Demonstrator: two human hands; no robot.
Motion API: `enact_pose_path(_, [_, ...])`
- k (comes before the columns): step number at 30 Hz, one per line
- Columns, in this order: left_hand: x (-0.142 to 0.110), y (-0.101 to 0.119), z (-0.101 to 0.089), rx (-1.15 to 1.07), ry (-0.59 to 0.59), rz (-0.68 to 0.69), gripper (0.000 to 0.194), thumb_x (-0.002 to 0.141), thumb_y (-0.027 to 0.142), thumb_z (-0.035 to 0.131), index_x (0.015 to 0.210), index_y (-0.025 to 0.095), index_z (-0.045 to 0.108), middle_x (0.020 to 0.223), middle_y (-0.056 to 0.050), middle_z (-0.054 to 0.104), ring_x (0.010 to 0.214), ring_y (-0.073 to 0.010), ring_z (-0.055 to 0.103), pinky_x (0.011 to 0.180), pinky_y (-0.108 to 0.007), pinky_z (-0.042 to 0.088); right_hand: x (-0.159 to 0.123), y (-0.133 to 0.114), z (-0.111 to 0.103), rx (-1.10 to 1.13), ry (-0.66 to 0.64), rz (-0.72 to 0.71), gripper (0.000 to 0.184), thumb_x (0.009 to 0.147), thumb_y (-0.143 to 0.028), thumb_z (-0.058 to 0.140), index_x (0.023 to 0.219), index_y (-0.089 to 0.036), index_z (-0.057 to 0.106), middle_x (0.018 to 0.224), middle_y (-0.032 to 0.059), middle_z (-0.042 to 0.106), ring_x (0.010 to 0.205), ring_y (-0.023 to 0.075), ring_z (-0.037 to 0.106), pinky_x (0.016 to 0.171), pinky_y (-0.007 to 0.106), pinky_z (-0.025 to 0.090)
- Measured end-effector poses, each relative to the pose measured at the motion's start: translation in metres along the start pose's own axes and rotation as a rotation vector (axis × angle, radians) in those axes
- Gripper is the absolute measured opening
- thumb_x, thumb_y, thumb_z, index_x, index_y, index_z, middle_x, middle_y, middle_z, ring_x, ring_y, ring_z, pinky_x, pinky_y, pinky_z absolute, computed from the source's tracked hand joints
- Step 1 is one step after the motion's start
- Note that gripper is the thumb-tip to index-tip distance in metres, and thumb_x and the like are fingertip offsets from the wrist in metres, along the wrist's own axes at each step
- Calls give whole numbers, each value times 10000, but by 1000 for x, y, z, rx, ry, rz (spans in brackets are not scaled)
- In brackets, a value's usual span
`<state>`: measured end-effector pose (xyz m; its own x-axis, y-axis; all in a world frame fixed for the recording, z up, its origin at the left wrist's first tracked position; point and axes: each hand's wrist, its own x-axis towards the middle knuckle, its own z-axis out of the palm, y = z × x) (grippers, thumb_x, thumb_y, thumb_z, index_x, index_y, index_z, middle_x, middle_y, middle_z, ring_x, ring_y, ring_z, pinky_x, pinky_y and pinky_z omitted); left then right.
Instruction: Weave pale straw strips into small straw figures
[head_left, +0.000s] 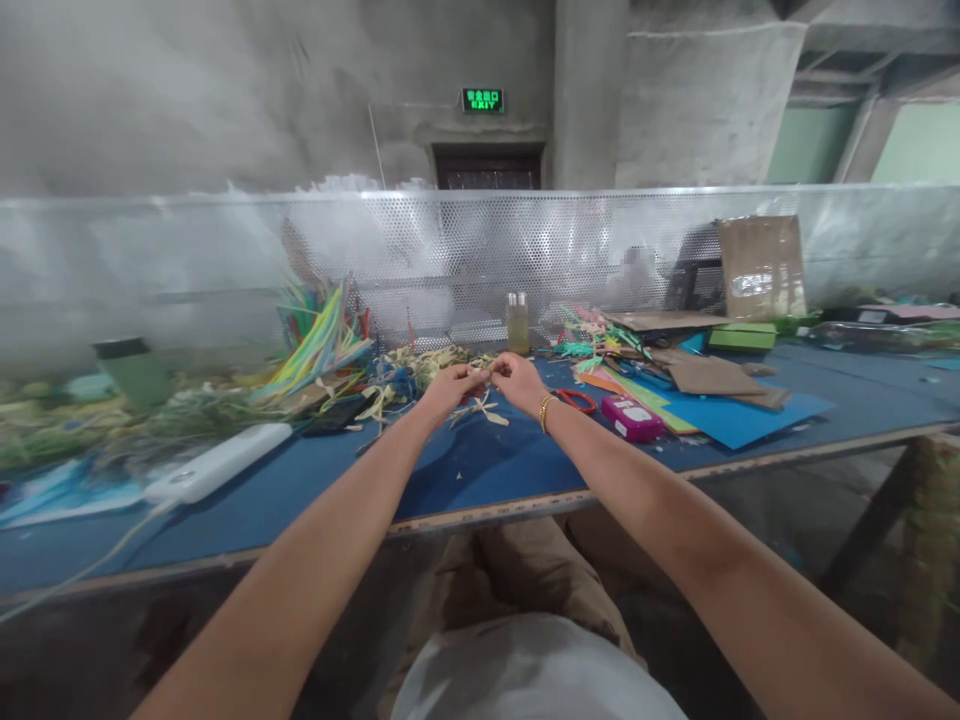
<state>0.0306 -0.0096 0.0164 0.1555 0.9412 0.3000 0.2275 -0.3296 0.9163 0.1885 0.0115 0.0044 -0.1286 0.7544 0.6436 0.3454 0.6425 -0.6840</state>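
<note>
Both my arms reach out over the blue table [480, 470]. My left hand [450, 388] and my right hand [519, 382] meet fingertip to fingertip, each pinched on a pale straw-like strip piece [484, 405] whose loose ends hang just above the tabletop. A gold bracelet circles my right wrist. Behind the hands lies a heap of pale and blue strips [420, 370].
A bundle of coloured strips [322, 335] stands at the left, with a white power bank [217, 462] and cable nearer me. A small bottle [517, 325], red scissors [576, 400], a pink box [631, 418], coloured paper sheets [739, 415] and cardboard lie right. A perforated metal screen [480, 260] backs the table.
</note>
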Motion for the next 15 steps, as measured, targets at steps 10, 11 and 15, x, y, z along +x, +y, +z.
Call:
enact_pose_path(10, [-1,0,1,-64,-6,-65,223,654,364,696,710,179,583,761,-38,675,712,-152,635,553,-224,383,2,6,2,31,18,15,97,754,-247,618,731,-185,548,683,-24,576,629,108,526,623,238,428])
enact_pose_path(11, [-2,0,2,-95,-6,-76,234,652,375,696,706,181,578,764,-38,673,706,-153,637,546,-224,384,2,5,1,18,16,-12,97,750,-242,626,729,-183,553,684,-21,582,631,108,526,626,237,426])
enact_pose_path(15, [-1,0,3,-188,27,-107,208,665,362,665,710,186,563,725,-29,652,665,-157,643,512,-218,381,-1,-1,-2,-41,-10,-86,93,727,-218,655,699,-176,578,666,-18,600,617,103,515,621,229,408])
